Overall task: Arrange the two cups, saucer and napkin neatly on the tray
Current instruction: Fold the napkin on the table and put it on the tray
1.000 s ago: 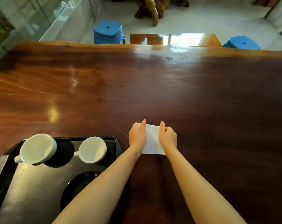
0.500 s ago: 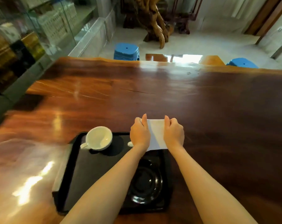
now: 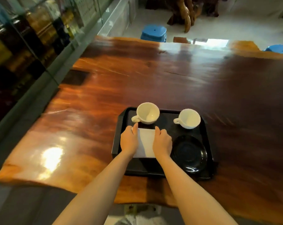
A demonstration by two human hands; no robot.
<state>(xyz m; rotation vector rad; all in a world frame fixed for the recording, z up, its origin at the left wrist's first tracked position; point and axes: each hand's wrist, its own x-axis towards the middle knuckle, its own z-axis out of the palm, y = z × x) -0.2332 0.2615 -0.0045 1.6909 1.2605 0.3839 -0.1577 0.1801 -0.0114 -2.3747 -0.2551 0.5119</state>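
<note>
A folded white napkin point(image 3: 146, 142) lies in the black tray's point(image 3: 117, 135) near-left part, pinched at its side edges by the left hand point(image 3: 129, 141) and right hand point(image 3: 162, 142). Just beyond it on the tray stands a white cup point(image 3: 147, 113); a second white cup point(image 3: 188, 118) sits at the far right, a black saucer point(image 3: 188, 153) near-right. The tray rests on a glossy wooden table point(image 3: 153, 82).
</note>
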